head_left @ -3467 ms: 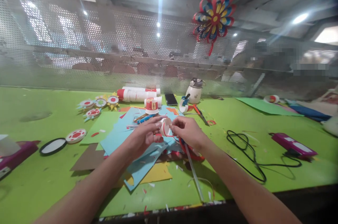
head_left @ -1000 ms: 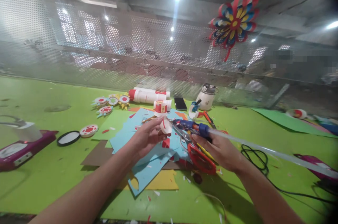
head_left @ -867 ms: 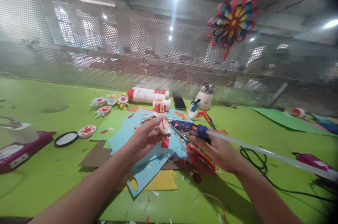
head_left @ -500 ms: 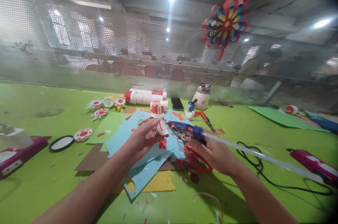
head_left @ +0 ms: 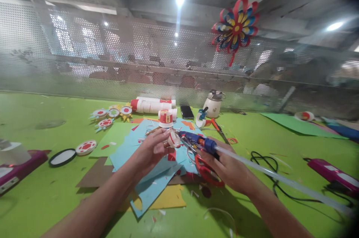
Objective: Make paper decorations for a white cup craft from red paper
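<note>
My left hand pinches a small white paper roll with red strips above a pile of blue paper sheets. My right hand grips a blue glue gun whose nozzle points at the roll. A long clear glue stick juts out of the gun's back toward the right. Red-handled scissors lie just under my right hand.
On the green table lie glue bottles, a phone, a white jug, round paper ornaments, a black cable, pink devices at left and right. A paper flower hangs on the mesh.
My right hand let go of the roll and picked up the glue gun. It has since brought the nozzle closer to the roll, and my left hand has tilted the roll.
</note>
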The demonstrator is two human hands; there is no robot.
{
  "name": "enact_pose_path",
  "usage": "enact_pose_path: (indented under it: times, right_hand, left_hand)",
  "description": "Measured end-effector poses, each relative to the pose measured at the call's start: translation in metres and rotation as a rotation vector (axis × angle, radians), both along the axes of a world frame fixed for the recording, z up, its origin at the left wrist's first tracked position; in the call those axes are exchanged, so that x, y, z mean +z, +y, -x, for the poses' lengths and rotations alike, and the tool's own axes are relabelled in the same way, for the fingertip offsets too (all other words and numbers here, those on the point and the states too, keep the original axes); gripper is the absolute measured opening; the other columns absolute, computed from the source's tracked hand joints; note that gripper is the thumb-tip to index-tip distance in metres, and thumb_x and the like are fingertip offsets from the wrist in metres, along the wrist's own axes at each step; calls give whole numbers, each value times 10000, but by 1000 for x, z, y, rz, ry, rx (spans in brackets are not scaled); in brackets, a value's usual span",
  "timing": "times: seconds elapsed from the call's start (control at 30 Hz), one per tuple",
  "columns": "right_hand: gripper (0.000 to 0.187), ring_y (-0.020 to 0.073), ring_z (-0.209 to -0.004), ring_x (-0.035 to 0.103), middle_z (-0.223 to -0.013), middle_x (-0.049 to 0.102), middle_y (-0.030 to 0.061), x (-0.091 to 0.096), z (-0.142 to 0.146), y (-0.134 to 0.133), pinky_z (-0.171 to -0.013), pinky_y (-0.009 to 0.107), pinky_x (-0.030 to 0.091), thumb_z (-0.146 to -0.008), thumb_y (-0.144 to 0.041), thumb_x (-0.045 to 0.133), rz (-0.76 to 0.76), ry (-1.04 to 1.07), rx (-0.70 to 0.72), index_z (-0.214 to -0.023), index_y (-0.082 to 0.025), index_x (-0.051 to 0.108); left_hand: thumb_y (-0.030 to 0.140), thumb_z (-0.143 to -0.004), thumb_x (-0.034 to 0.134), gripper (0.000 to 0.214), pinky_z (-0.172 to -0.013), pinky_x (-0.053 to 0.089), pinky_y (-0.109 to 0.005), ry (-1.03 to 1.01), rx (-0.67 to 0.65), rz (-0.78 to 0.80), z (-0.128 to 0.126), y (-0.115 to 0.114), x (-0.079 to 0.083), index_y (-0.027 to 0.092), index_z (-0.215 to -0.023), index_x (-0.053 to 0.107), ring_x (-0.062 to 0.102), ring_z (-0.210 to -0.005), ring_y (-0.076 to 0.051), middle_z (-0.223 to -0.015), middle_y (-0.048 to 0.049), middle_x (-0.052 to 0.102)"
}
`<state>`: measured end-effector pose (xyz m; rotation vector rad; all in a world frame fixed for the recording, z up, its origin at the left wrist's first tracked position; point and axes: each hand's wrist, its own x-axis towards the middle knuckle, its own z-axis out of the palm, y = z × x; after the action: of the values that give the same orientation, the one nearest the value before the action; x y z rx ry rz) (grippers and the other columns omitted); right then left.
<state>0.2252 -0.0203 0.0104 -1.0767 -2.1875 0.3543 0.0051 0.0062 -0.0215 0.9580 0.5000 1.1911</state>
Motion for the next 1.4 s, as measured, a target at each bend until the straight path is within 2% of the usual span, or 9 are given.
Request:
enact_pose_path:
  times: [0.17, 0.5, 0.77, 0.97, 1.2, 1.4]
  right_hand:
    - [293, 164, -666, 512, -761, 609, 47, -2, -2, 0, -621, 312, 433, -919, -392, 419, 16, -12, -19, -826, -167, 582]
    - [327, 181, -731, 550, -829, 626, 66, -3, -6, -1, -683, 321, 452, -930, -415, 393, 32, -37, -48, -863, -167, 596]
    - [399, 200, -769, 577, -896, 659, 88, -6, -6, -2, -687, 339, 466, -932, -472, 372, 73, -51, -91, -994, -159, 611]
    - [387, 195, -761, 584, -891, 659, 89, -5, -7, -2, -682, 333, 471, -933, -460, 376, 66, -53, -89, -989, -157, 611]
    - [336, 182, -715, 574, -836, 656, 69, -6, -5, -1, -660, 315, 472, -929, -420, 395, 17, -45, -78, -959, -167, 614]
    - [340, 169, -676, 540, -771, 625, 50, -5, -2, -3, -644, 312, 456, -936, -422, 375, 34, -58, -64, -882, -170, 596]
  left_hand:
    - [274, -836, 590, 143, -659, 457, -261, -6, 6, -14, 0, -1, 0, 153, -904, 622, 557, -752, -128, -881, -56, 596]
    - [269, -818, 614, 141, -650, 453, -269, -13, 10, -17, -1, 0, 0, 151, -896, 609, 572, -746, -136, -878, -57, 605]
    - [271, -793, 645, 157, -642, 452, -265, -25, 22, 6, -1, -1, 1, 157, -896, 611, 567, -733, -130, -863, -45, 601]
    - [265, -824, 608, 154, -654, 452, -265, -10, 11, -9, 0, 0, -2, 150, -926, 612, 561, -752, -132, -888, -58, 595]
    - [292, -813, 623, 149, -652, 446, -265, -10, 2, -23, -1, -1, 0, 158, -878, 620, 554, -746, -131, -863, -49, 595]
    - [280, -837, 590, 170, -691, 454, -285, 19, 5, -9, -1, -2, 2, 157, -950, 620, 564, -810, -155, -876, -57, 584]
